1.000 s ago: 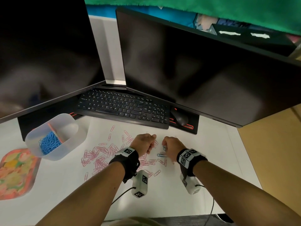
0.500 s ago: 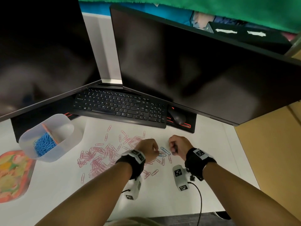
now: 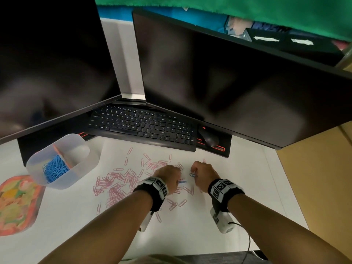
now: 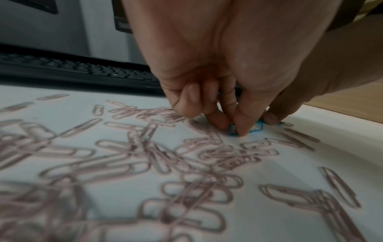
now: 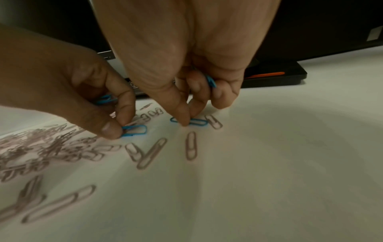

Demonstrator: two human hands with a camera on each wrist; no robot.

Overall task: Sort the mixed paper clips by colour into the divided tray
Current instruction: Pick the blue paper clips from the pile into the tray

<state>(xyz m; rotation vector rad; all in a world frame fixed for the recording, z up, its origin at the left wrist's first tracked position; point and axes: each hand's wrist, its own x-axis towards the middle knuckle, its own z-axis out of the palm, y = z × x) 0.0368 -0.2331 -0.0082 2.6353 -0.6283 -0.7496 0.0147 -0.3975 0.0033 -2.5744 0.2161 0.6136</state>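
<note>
My left hand point(image 5: 68, 91) and right hand point(image 5: 182, 65) each pinch a blue clip point(image 5: 134, 130) flat on the white desk point(image 5: 269, 163), more tucked in curled fingers. Light, stiff, slippery wire; I judge lifting by an end loop best.

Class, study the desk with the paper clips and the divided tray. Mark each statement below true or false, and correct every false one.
1. The divided tray holds blue clips in one compartment. True.
2. The left hand pinches a pink clip. False: it pinches a blue clip on the paper, with more blue clips tucked in its fingers.
3. The right hand touches a blue clip lying flat. True.
4. Most clips left on the paper are pink clips. True.
5. The tray stands to the right of the keyboard. False: it stands to its left, nearer the person.
</note>
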